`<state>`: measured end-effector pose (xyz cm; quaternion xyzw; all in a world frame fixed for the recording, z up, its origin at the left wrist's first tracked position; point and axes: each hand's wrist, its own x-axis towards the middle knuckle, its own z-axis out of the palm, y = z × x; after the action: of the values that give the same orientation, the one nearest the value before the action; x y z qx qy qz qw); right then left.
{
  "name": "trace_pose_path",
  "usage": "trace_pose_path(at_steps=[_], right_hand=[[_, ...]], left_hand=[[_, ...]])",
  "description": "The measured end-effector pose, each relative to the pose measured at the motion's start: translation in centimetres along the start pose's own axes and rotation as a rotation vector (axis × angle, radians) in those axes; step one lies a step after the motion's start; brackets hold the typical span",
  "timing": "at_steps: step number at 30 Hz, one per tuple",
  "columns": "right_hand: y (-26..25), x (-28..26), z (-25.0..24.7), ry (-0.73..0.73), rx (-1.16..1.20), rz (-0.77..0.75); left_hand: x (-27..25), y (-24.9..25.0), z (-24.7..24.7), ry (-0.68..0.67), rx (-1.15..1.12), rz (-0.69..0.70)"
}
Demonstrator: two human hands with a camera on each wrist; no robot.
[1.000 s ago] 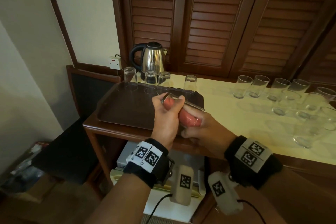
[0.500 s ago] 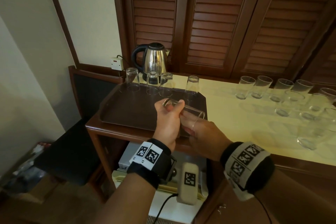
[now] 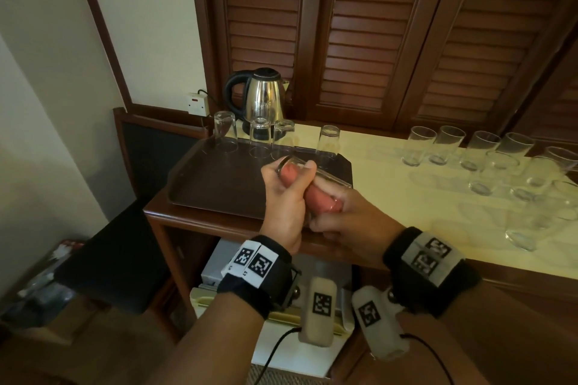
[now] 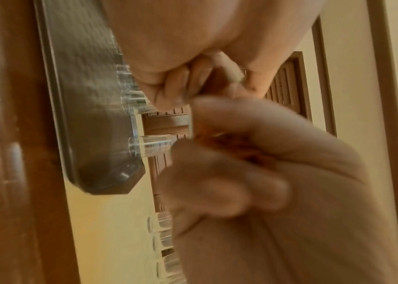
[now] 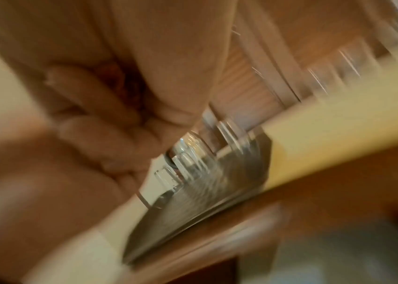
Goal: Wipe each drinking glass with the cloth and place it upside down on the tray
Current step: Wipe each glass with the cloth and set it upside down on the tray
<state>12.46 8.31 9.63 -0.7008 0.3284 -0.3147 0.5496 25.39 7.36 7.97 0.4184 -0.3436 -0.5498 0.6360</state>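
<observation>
My left hand (image 3: 292, 181) grips a clear drinking glass (image 3: 330, 181) that lies on its side over the front of the dark brown tray (image 3: 215, 187). My right hand (image 3: 339, 212) holds a pinkish-red cloth (image 3: 322, 201) pushed into the glass's mouth. Several wiped glasses (image 3: 328, 141) stand upside down along the tray's back edge. In the left wrist view the right hand (image 4: 265, 173) pinches the reddish cloth (image 4: 241, 151) below my curled left fingers (image 4: 168, 86). The right wrist view is blurred, showing my fingers (image 5: 110, 123) and the tray (image 5: 205, 196).
Several upright glasses (image 3: 488, 153) stand on the cream counter (image 3: 406, 197) to the right. A steel kettle (image 3: 266, 97) sits behind the tray, with a wall socket (image 3: 198, 103) to its left. A dark chair (image 3: 144, 159) stands left of the wooden cabinet.
The right hand has twisted at the glass's mouth: the cloth was hidden half a second ago and shows inside the glass again. The left hand keeps holding the glass in place.
</observation>
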Motion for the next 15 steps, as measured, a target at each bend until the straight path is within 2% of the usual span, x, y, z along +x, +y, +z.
trace_pose_path(at_steps=[1, 2, 3, 6, 7, 8, 11, 12, 13, 14, 15], right_hand=[[-0.1, -0.2, -0.2, -0.001, 0.185, 0.047], [0.1, -0.3, -0.3, 0.007, 0.218, 0.043], [0.3, -0.3, -0.3, 0.023, 0.107, 0.002], [1.1, 0.0, 0.5, 0.072, -0.679, -0.203], [1.4, 0.0, 0.6, 0.064, -0.769, -0.221], [1.7, 0.2, 0.6, 0.058, -0.707, -0.177], [1.5, -0.1, 0.6, 0.033, -0.076, 0.049], [1.4, -0.2, 0.4, 0.019, 0.047, 0.087], [1.3, -0.3, 0.2, 0.025, 0.077, 0.079], [1.2, -0.4, 0.1, 0.047, -0.030, 0.033], [1.3, -0.2, 0.1, 0.068, -0.255, -0.051]], left_hand=[[0.1, 0.0, -0.1, -0.023, 0.012, 0.020], [0.2, 0.2, -0.2, -0.053, 0.054, 0.014], [0.4, 0.5, -0.3, -0.081, 0.113, -0.019], [0.6, 1.0, -0.8, -0.071, 0.173, -0.110], [0.5, 0.9, -0.8, -0.047, 0.144, -0.105], [0.3, 0.8, -0.6, -0.028, 0.112, -0.084], [-0.5, 0.3, -0.3, -0.014, 0.032, -0.030], [-0.5, 0.2, -0.4, -0.021, 0.024, -0.031], [-0.5, 0.2, -0.5, -0.030, 0.043, -0.046], [-0.4, 0.3, -0.5, -0.034, 0.085, -0.078], [-0.3, 0.3, -0.6, -0.032, 0.126, -0.119]])
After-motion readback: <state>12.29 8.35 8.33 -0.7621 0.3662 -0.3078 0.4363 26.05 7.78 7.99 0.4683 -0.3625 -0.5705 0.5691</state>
